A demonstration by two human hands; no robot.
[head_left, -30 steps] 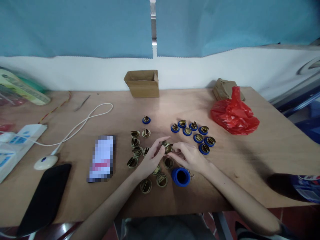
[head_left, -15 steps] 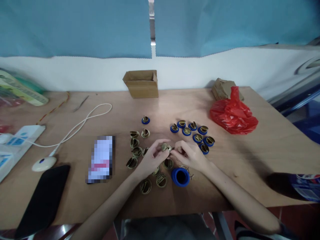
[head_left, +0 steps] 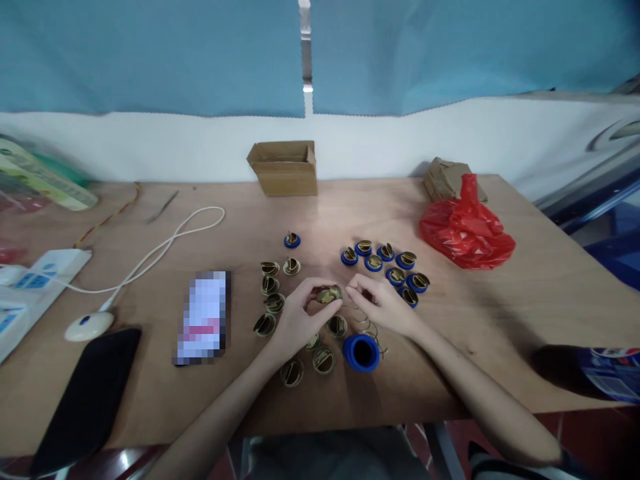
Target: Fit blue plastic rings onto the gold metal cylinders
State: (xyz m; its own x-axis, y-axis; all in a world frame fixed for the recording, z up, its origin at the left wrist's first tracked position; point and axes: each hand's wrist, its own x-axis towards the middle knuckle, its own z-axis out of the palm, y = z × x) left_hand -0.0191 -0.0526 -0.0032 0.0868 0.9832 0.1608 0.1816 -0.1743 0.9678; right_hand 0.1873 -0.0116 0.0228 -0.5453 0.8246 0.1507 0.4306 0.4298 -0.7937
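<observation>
My left hand (head_left: 300,317) is closed round the edge of a round brass-coloured metal piece (head_left: 327,295), tilted between thumb and fingers. Just to its right, my right hand (head_left: 384,305) has thumb and fingertips pinched together; whatever lies in them is too small to make out. Below the hands are a stack of blue rings (head_left: 361,353) and several thin wire rings (head_left: 369,325). Similar brass-coloured round pieces (head_left: 323,360) lie around and left of my left hand. Beyond my right hand, several such pieces sit in blue rings (head_left: 373,263); another blue-ringed piece (head_left: 292,239) lies apart.
An open cardboard box (head_left: 285,170) stands against the wall. A red plastic bag (head_left: 467,230) and a brown package (head_left: 447,179) are at the back right. On the left lie two phones (head_left: 203,317), a white cable (head_left: 167,243) and a power strip (head_left: 37,290). A dark bottle (head_left: 590,372) lies at right.
My right hand has come slightly away from the brass-coloured piece, leaving a small gap. The piece has turned in my left hand and shows more of its face.
</observation>
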